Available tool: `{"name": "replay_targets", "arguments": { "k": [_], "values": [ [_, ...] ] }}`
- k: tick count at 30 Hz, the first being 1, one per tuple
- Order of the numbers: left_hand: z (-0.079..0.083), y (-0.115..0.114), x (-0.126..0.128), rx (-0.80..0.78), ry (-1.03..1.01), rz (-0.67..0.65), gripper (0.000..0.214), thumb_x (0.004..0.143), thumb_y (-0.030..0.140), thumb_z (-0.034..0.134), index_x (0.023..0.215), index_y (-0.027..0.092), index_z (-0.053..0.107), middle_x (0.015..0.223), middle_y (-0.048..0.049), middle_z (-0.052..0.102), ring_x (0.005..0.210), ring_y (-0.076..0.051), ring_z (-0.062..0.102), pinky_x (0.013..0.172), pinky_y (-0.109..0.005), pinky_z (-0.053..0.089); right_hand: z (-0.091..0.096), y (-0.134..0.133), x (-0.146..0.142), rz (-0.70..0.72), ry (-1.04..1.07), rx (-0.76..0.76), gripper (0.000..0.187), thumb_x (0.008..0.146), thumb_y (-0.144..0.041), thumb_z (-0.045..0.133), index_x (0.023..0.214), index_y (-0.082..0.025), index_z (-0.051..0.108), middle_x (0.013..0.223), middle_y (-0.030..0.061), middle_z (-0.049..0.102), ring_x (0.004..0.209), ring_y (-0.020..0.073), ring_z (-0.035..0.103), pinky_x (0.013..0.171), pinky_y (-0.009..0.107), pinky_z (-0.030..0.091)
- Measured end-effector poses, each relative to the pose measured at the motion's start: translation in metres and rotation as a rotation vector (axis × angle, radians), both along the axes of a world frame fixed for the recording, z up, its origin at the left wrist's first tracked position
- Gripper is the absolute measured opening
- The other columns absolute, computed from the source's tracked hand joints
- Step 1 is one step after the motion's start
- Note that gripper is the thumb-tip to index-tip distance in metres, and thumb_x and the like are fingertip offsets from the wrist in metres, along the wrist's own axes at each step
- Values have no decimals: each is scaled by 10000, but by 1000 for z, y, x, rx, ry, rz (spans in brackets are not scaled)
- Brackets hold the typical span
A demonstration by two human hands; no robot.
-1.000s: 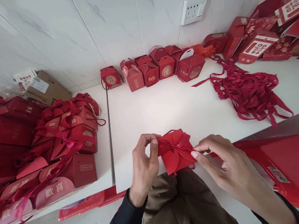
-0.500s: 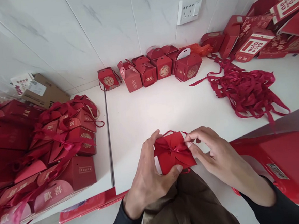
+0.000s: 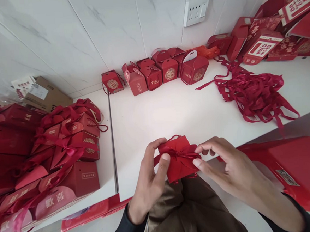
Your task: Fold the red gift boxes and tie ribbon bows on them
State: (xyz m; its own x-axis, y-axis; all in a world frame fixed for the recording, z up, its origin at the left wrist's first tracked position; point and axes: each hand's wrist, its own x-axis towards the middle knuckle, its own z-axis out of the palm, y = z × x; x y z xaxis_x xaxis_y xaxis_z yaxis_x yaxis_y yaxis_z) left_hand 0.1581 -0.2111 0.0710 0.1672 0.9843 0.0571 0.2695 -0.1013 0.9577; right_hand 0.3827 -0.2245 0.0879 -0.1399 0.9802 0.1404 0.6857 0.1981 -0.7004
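Gripping the red box [image 3: 180,171] over the near edge of the surface [image 3: 144,120] is the left hand [image 3: 152,171]; the right hand [image 3: 231,163] meets the bow [image 3: 181,154], its hold unclear. The bow looks tied; loose ribbon [image 3: 257,94] remains, and boxes [image 3: 169,69] by the wall [image 3: 119,30] show none.

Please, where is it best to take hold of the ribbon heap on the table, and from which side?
Probably by the loose ribbon end, pinched from the left: this single strip sticks out leftward from the ribbon heap, whose other strips lie looped and tangled.
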Motion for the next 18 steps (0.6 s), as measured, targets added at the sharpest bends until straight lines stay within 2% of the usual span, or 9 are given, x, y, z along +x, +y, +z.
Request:
{"name": "replay_targets", "arguments": {
  "k": [3,6,9,12,15,18],
  "values": [
    [1,6,2,33,-12,110,183,1029,350,515,1045,239,660,1174,-51,671,1128,-203,616,981,-335,473,-3,0,-1,17,-12,1,184,1031,-436,521,954,-286,595,963,10,627,874,192,595,628,265,510],
    [-1,9,3,11,-10,187,202,1017,373,539,975,224,669,1083,-44,689,1000,-191,638,888,-318,492,-6,0,-1,-7,-3,-11,232,1039,-464,500,933,-282,599,936,17,628,837,190,586,537,235,480],
    [-4,9,3,-54,-59,231,237,1009,411,548,970,216,677,1057,-51,697,957,-192,645,861,-321,498,-6,1,-1,-19,27,-31,230,1035,-472,510,942,-287,611,951,19,642,839,185,595,508,213,474],
    [-6,8,0,-65,-147,217,228,1006,420,556,1033,222,664,1125,-63,697,1037,-208,650,923,-339,497,-3,2,0,-48,62,-33,218,1023,-470,534,938,-296,636,942,14,665,815,179,613,502,209,475],
    [-7,4,-5,-9,-234,210,238,1009,415,548,1175,255,608,1226,-68,673,1163,-231,623,1008,-378,482,-3,3,4,-111,129,-60,229,1038,-476,486,1093,-330,653,991,21,694,815,178,653,467,203,464],
    [-7,-3,-11,-18,-246,108,332,1006,408,546,1319,301,517,1368,-75,595,1286,-256,562,1100,-445,440,-7,8,7,-130,141,-105,301,1048,-489,437,1243,-351,621,1012,31,704,857,186,675,525,215,502]
  ]
}}
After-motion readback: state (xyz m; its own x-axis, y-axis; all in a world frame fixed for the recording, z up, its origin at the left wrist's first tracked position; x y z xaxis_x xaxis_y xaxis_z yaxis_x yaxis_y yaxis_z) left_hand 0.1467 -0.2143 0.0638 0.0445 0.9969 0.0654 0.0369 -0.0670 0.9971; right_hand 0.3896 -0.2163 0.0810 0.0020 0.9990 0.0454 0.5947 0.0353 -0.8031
